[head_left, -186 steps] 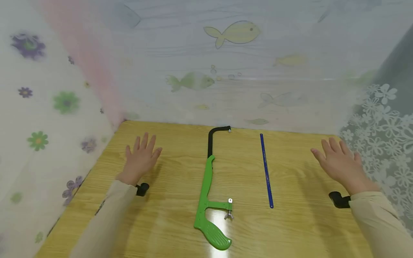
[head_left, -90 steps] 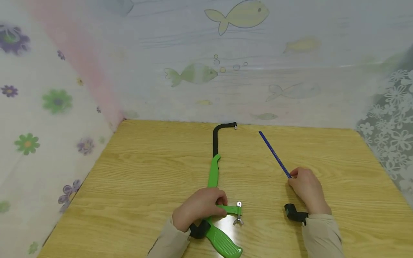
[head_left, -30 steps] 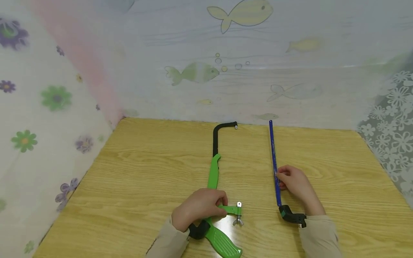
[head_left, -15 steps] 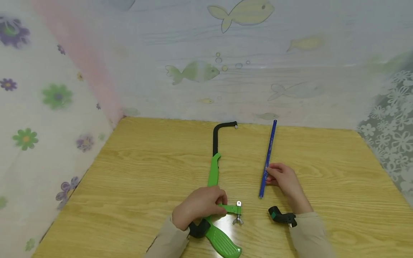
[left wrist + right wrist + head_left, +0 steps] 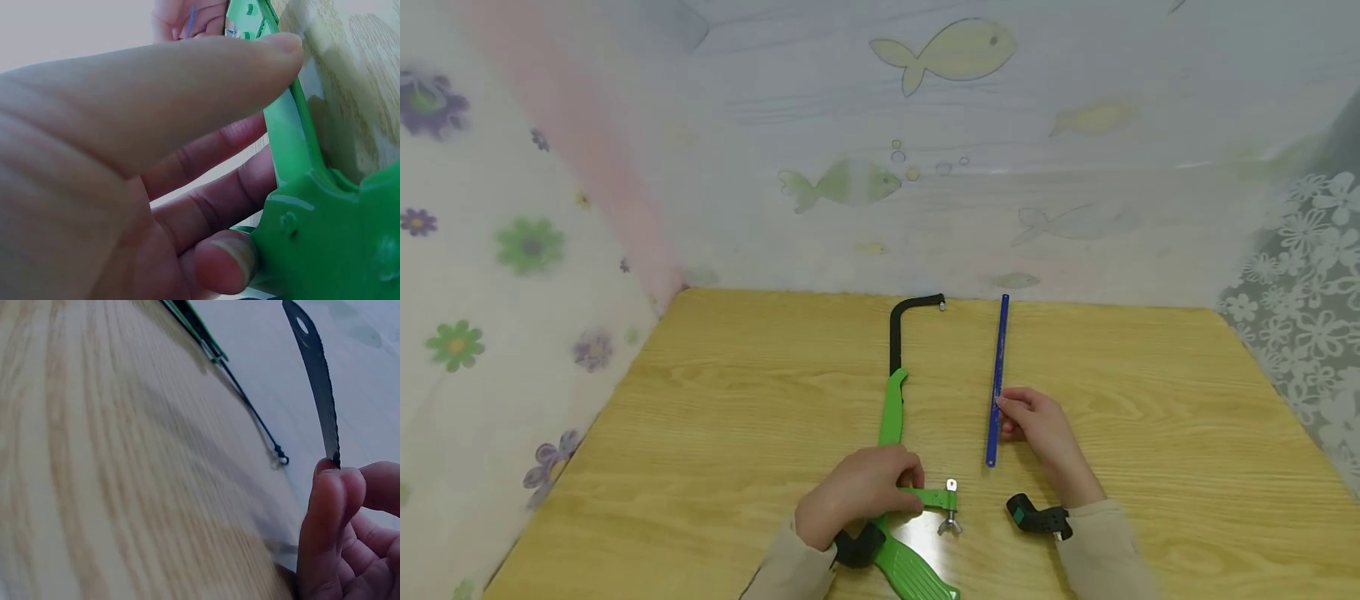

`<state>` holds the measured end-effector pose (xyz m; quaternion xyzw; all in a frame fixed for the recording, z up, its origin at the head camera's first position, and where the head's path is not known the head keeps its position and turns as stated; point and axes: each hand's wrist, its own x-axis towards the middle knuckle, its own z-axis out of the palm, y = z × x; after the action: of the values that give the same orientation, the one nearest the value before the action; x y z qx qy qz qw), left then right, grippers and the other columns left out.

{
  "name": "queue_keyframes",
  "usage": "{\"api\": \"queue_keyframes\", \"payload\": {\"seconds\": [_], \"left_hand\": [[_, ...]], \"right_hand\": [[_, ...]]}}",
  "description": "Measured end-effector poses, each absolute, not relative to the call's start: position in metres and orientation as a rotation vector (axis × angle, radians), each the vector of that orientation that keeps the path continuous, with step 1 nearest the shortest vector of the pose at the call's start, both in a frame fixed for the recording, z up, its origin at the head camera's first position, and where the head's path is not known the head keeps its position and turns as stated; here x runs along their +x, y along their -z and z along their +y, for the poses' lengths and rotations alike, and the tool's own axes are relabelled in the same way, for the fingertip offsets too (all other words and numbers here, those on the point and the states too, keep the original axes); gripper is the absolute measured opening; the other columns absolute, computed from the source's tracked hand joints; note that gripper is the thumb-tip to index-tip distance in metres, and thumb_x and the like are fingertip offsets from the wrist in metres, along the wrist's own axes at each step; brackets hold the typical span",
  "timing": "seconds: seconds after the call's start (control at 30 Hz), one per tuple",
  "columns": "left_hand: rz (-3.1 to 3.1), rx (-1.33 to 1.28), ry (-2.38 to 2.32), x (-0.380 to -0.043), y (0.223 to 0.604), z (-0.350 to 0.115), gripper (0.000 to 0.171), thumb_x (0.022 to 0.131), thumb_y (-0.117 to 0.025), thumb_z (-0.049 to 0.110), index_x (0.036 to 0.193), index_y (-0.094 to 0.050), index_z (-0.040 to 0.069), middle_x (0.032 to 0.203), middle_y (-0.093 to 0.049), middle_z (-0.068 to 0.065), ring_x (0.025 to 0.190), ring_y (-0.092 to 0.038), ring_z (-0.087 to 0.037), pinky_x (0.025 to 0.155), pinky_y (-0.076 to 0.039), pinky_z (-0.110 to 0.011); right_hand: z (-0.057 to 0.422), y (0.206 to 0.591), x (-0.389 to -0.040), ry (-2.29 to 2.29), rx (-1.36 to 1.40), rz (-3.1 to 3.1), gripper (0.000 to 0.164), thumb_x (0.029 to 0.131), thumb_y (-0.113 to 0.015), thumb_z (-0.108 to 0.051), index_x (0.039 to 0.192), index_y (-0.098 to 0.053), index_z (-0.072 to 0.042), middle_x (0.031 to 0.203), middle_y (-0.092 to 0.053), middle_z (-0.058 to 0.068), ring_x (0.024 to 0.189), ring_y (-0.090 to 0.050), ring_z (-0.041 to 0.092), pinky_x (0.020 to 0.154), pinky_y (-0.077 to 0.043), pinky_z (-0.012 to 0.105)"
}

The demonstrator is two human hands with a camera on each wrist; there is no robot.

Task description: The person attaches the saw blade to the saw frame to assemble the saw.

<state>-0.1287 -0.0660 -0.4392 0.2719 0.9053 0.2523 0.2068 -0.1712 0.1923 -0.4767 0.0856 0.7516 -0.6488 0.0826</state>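
Observation:
A green hacksaw frame (image 5: 891,408) with a black bent front arm lies on the wooden table in the head view. My left hand (image 5: 865,487) grips its green crossbar; in the left wrist view the thumb lies on one side of the green bar (image 5: 287,131) and the fingertips on the other. At the crossbar's end sits a metal pin with a wing nut (image 5: 950,523). Right of the frame, my right hand (image 5: 1037,429) pinches a long blue hacksaw blade (image 5: 999,358) between thumb and fingers. The right wrist view shows the blade's toothed edge and end hole (image 5: 315,369) above the fingertips.
The wooden table (image 5: 760,392) meets a fish-patterned curtain (image 5: 842,233) at its far edge. A flower-patterned sheet (image 5: 527,333) hangs at the left, white lace flowers (image 5: 1318,308) at the right. A black camera mount (image 5: 1037,517) sits on the right wrist.
From lying apart, my left hand came to grip the hacksaw frame and my right hand took up the blade. Lately the blade has moved left toward the frame and turned more nearly parallel to it.

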Motion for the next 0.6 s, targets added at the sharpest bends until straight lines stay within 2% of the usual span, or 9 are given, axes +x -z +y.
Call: {"api": "queue_keyframes", "payload": {"seconds": [0.23, 0.4, 0.6], "left_hand": [[2.525, 0.762, -0.699, -0.125, 0.446, -0.067, 0.014, 0.074, -0.072, 0.031, 0.077, -0.058, 0.027, 0.072, -0.047, 0.016, 0.061, -0.044, -0.002, 0.056, -0.038, -0.021], [2.532, 0.784, -0.665, -0.124, 0.448, -0.066, 0.014, 0.074, -0.071, 0.032, 0.077, -0.058, 0.029, 0.073, -0.046, 0.017, 0.061, -0.043, -0.002, 0.056, -0.037, -0.021], [2.549, 0.775, -0.674, -0.127, 0.445, -0.067, 0.014, 0.074, -0.071, 0.032, 0.078, -0.059, 0.027, 0.072, -0.045, 0.016, 0.06, -0.042, -0.003, 0.055, -0.036, -0.022]], "right_hand": [[0.187, 0.479, -0.162, 1.944, 0.305, 2.241, 0.036, 0.091, -0.053, -0.023, 0.114, -0.047, 0.004, 0.073, -0.054, 0.004, 0.057, -0.048, 0.01, 0.053, -0.044, 0.024], [0.189, 0.48, -0.153, 1.91, 0.314, 2.26, 0.039, 0.09, -0.054, -0.025, 0.115, -0.047, 0.004, 0.072, -0.054, 0.004, 0.058, -0.048, 0.01, 0.053, -0.044, 0.025], [0.187, 0.477, -0.159, 1.844, 0.262, 2.309, 0.04, 0.089, -0.055, -0.029, 0.114, -0.049, 0.002, 0.074, -0.055, 0.006, 0.06, -0.049, 0.012, 0.054, -0.044, 0.025]]}}
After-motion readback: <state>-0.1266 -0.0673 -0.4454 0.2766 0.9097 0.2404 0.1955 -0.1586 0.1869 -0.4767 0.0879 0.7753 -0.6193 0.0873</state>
